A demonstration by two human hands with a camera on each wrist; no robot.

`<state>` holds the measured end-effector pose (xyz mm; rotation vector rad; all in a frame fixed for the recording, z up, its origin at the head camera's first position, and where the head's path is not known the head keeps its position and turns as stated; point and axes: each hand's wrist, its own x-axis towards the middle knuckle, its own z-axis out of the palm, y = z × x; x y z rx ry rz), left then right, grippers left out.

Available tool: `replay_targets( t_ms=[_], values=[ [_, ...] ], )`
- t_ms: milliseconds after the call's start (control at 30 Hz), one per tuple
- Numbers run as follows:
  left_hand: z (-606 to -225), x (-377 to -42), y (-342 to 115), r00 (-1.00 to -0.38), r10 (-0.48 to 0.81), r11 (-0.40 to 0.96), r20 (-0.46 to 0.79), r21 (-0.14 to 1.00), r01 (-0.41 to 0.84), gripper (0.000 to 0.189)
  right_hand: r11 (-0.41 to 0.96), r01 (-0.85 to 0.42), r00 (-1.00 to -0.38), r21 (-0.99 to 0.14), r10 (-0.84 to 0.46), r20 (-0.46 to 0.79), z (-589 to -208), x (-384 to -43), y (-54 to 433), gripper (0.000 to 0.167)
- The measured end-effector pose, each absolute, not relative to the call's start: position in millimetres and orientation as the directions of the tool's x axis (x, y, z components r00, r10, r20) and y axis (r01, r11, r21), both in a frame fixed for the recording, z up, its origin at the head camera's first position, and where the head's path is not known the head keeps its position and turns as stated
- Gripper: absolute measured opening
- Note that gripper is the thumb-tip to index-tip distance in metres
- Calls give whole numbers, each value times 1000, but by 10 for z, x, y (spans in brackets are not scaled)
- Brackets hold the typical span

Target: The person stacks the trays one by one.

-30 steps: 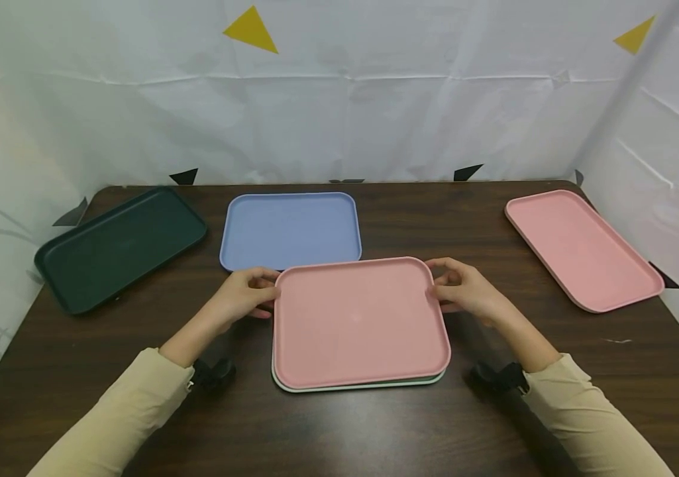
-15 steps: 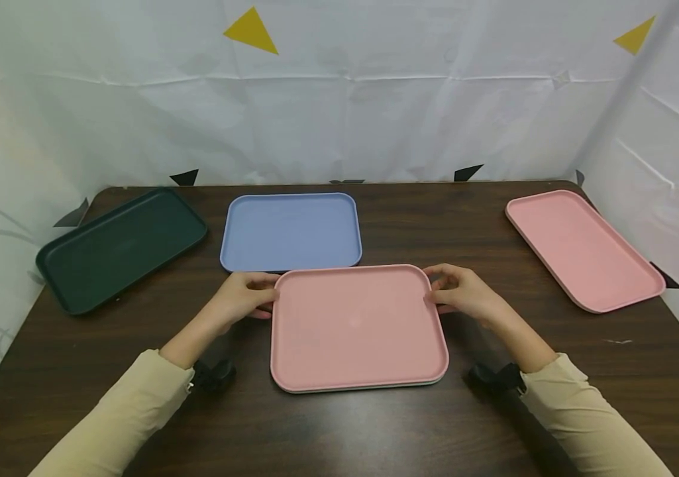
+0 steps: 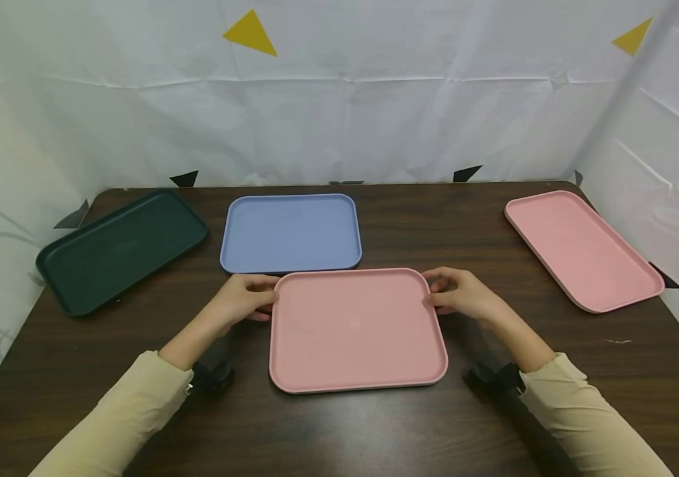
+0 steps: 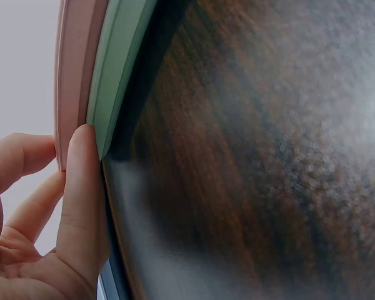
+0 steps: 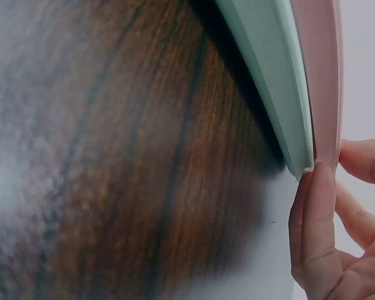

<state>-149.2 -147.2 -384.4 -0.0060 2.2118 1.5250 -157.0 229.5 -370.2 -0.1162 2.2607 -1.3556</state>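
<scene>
A pink rectangular tray [image 3: 358, 331] lies at the middle of the table, stacked on a light green tray [image 4: 122, 69], which it hides almost wholly in the head view. My left hand [image 3: 242, 299] pinches the pink tray's left rim, thumb on top and fingers against the outer side. At the opposite short side my right hand [image 3: 461, 291] pinches the right rim in the same way. The right wrist view shows the pink rim close against the green tray [image 5: 265, 75], with fingertips right at the seam between them.
Behind the stack lies a blue tray [image 3: 291, 232], its front edge close to the pink one. A dark green tray [image 3: 121, 252] sits slanted at the left, another pink tray [image 3: 583, 252] at the right. White sheeting [image 3: 345, 126] walls the table's back and sides.
The pink tray has come down and slightly toward me, both hands moving with it. Its front edge now covers the light green rim that showed below it. The other trays stay put.
</scene>
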Motion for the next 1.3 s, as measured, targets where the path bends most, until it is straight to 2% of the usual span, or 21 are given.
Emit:
replay_targets(
  t_ms=[633,867,1033,1200,1300],
  values=[
    [-3844,-1511,-1444,-896,260,389,-360,888,-244,46,519,186,-861,-834,-324,-393,-3704,-1595,2312,55],
    [-3853,-1501,-1437,-892,255,380,-373,887,-263,47,458,153,-873,-876,-352,-337,-3742,-1652,2566,52],
    [-3850,-1500,-1438,-892,247,386,-379,883,-268,47,467,157,-906,-870,-283,-315,-3679,-1700,2830,52],
    [-3848,-1501,-1435,-894,244,386,-376,883,-266,46,554,186,-937,-811,-147,-316,-3559,-1710,3111,52],
    [-3848,-1501,-1432,-896,242,383,-373,885,-266,46,529,201,-954,-825,-87,-288,-3525,-1704,3327,48]
  ],
)
